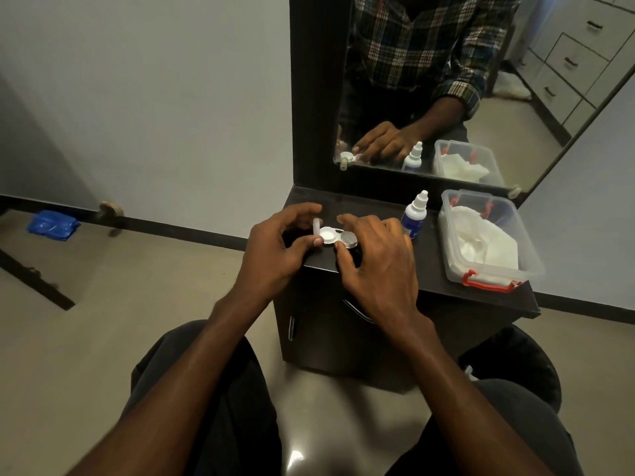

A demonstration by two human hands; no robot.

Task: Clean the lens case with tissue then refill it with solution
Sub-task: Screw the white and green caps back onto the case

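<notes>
A white two-well lens case [336, 236] lies on the dark dresser top [429, 269] near its front left corner. Its left lid stands flipped up and the left well shows open; the right well is covered by a round cap. My left hand [275, 249] pinches the case's left end with thumb and fingers, beside the raised lid. My right hand [374, 255] holds the right end, thumb against the capped well. A small solution bottle [415, 214] with a white nozzle stands upright just right of my right hand. White tissues [481, 242] lie in a clear box.
The clear plastic box [529, 255] with a red latch sits on the dresser's right side. A mirror [446, 80] rises behind the dresser top and reflects the scene. My knees flank the cabinet below. A blue bag [51, 224] lies on the floor at far left.
</notes>
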